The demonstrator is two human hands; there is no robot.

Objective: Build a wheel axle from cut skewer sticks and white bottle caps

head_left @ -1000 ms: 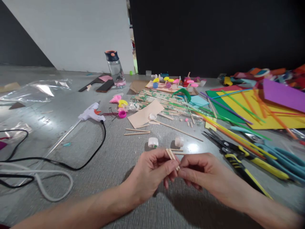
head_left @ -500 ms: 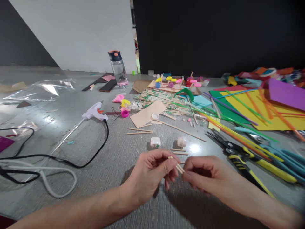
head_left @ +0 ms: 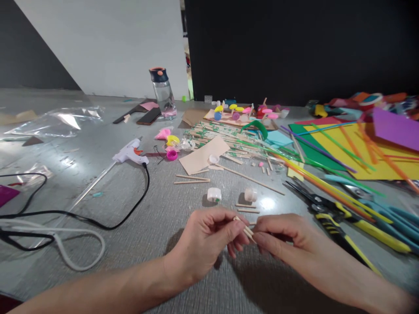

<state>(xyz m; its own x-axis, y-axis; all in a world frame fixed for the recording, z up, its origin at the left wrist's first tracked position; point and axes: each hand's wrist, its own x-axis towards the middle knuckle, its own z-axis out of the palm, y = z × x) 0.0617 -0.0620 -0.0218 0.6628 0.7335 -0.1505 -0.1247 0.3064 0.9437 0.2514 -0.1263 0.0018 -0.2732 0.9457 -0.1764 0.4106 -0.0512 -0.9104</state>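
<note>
A few short wooden sticks (head_left: pixel 245 229) lie side by side between my two hands, just above the table. My left hand (head_left: pixel 209 240) pinches them between thumb and fingers near their upper end. At their lower right end, the fingertips of my right hand (head_left: pixel 288 240) close on the sticks. More short cut sticks (head_left: pixel 248 211) rest on the table just beyond my fingers, one partly covered by them. Behind these stand a white bottle cap (head_left: pixel 214 194) on the left and a translucent cap (head_left: pixel 250 195) on the right.
A white glue gun (head_left: pixel 131 152) lies left with its black cord. Right of my hands are yellow-black pliers (head_left: pixel 327 213) and blue-handled scissors (head_left: pixel 389 222). Farther back lie a pile of wrapped sticks (head_left: pixel 222 137), coloured sheets (head_left: pixel 340 152) and a water bottle (head_left: pixel 164 96).
Hands and sticks have shifted very slightly, with the sticks lying a little flatter. Both hands keep their grip; the whole view has moved by a small amount.
</note>
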